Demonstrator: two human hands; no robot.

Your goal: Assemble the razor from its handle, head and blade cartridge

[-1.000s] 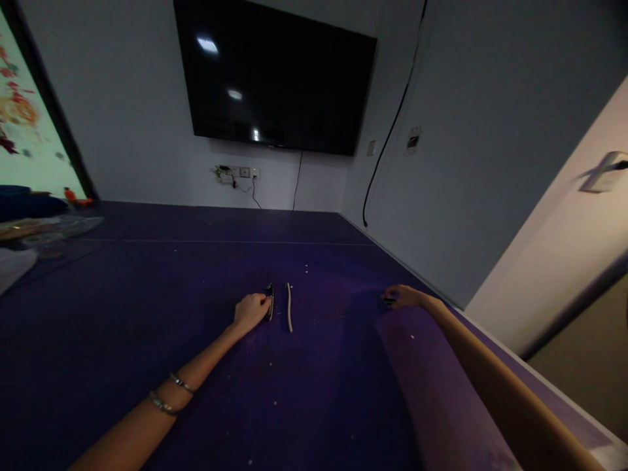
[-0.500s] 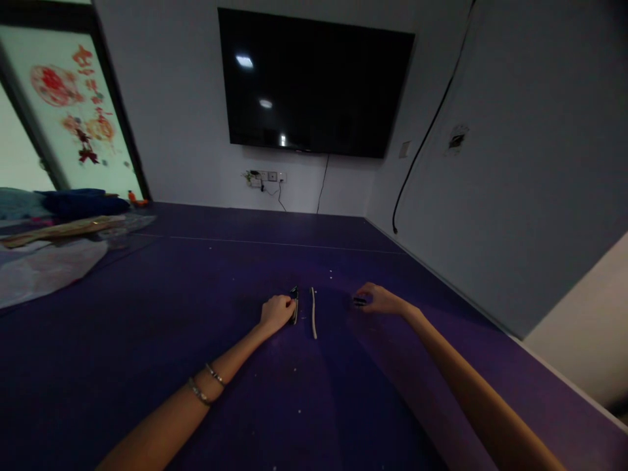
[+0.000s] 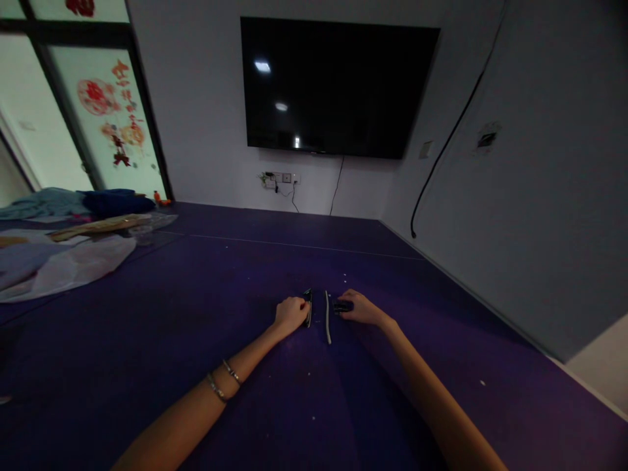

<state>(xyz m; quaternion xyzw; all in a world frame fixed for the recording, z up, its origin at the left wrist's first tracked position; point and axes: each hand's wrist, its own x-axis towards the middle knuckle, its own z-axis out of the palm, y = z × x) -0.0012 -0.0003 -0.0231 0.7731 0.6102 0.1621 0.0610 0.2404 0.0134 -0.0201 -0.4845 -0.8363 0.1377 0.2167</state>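
On a purple surface (image 3: 220, 347), one slim pale strip (image 3: 328, 318) lies between the left hand (image 3: 291, 315) and the right hand (image 3: 362, 308), touching neither. The left fingers are closed on one narrow dark object (image 3: 309, 309); the right fingers pinch one small black object (image 3: 343, 306). Two bracelets (image 3: 216, 387) circle the left forearm. Far left, pale plastic (image 3: 88, 268) lies near blue cloth (image 3: 118, 203).

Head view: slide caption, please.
Left hand holds one dark object, right hand another dark object, a pale strip between them on the purple surface.
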